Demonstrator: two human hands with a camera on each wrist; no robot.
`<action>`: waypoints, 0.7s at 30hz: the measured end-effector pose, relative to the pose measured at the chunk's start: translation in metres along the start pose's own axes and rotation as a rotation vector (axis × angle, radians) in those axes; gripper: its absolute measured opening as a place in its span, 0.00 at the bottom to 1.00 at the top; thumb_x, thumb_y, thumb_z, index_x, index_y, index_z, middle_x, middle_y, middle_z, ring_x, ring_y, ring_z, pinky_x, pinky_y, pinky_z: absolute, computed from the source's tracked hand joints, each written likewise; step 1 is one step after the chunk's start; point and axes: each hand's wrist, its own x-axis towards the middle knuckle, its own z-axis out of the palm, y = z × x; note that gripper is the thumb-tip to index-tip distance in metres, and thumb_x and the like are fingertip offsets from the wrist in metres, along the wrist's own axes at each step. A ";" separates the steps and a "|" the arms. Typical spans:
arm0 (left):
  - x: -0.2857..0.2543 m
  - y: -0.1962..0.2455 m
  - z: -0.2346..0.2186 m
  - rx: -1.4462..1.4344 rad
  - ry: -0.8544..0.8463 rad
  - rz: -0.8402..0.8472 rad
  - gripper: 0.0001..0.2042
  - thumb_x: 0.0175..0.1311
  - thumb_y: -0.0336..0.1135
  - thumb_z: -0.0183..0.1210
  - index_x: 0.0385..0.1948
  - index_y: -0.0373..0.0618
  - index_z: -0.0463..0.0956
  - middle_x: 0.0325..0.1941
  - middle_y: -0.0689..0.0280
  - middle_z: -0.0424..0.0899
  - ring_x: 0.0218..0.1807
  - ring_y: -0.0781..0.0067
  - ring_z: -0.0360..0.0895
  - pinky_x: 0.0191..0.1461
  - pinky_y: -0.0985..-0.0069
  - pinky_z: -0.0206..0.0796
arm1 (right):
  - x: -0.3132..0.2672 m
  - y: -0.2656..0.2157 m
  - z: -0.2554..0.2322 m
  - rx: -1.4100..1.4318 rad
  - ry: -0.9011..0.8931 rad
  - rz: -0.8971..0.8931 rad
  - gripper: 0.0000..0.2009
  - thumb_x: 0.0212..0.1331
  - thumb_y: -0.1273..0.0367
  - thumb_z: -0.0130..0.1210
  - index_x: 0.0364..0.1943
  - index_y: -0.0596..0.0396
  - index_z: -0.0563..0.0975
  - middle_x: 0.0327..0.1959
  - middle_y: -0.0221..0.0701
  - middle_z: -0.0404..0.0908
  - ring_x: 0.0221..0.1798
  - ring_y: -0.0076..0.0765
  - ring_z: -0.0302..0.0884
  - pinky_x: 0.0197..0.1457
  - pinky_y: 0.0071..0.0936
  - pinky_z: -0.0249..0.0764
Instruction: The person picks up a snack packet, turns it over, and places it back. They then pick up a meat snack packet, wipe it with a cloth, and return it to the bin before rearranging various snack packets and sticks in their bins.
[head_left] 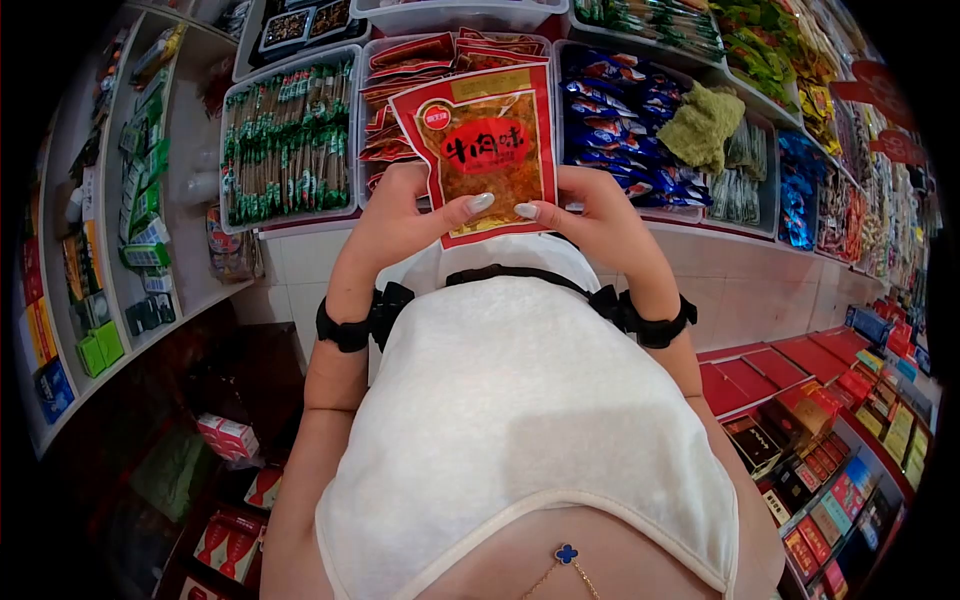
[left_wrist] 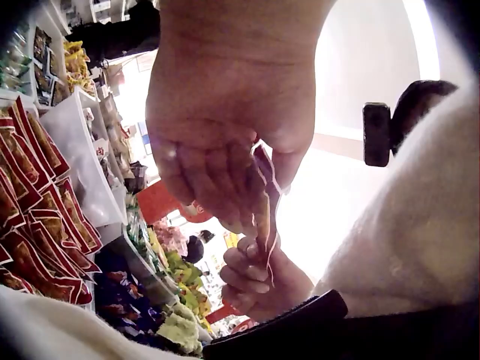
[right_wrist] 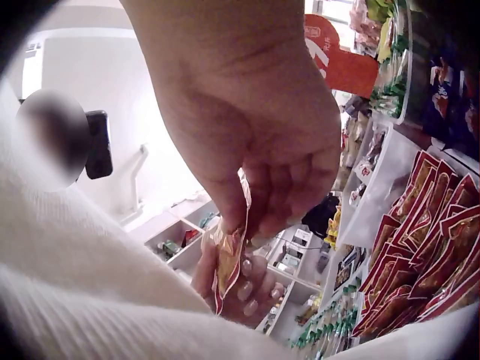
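A red-edged snack packet (head_left: 490, 150) with a clear window and black lettering is held up between both hands in the head view. My left hand (head_left: 405, 215) pinches its lower left side, thumb across the front and fingers behind. On the lower right side, my right hand (head_left: 600, 215) pinches it the same way. Seen edge-on in the left wrist view, the packet (left_wrist: 266, 202) is thin, with the left hand (left_wrist: 225, 142) around its near edge. The right wrist view shows the right hand (right_wrist: 255, 150) gripping the packet (right_wrist: 231, 255), fingers curled behind it.
Behind the packet stands a bin of matching red packets (head_left: 410, 55). Left of it is a bin of green-ended packets (head_left: 290, 145); to the right, blue packets (head_left: 610, 125) with a greenish cloth-like piece (head_left: 702, 125) on them. Shelves (head_left: 190, 170) line the left side, boxed goods (head_left: 830, 480) the lower right.
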 end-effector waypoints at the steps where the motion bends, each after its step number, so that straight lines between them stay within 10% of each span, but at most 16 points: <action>1: 0.001 -0.002 0.001 -0.023 0.001 0.024 0.17 0.56 0.44 0.64 0.37 0.37 0.79 0.31 0.61 0.83 0.32 0.74 0.78 0.39 0.75 0.70 | 0.000 -0.003 0.000 -0.007 -0.007 -0.002 0.11 0.58 0.67 0.58 0.40 0.61 0.78 0.27 0.33 0.78 0.26 0.22 0.71 0.29 0.21 0.68; 8: 0.009 -0.005 0.003 -0.183 0.001 0.167 0.17 0.60 0.44 0.61 0.42 0.38 0.79 0.35 0.62 0.84 0.35 0.77 0.78 0.41 0.76 0.70 | 0.003 -0.011 0.010 -0.163 0.169 -0.326 0.10 0.62 0.69 0.52 0.42 0.60 0.74 0.29 0.38 0.73 0.28 0.36 0.69 0.32 0.28 0.67; 21: 0.006 0.000 -0.002 -0.137 0.052 0.144 0.17 0.60 0.42 0.62 0.42 0.37 0.79 0.36 0.63 0.84 0.36 0.77 0.78 0.44 0.76 0.69 | 0.005 0.010 0.003 0.185 0.078 -0.069 0.15 0.68 0.63 0.46 0.43 0.64 0.75 0.27 0.29 0.75 0.28 0.23 0.65 0.31 0.22 0.66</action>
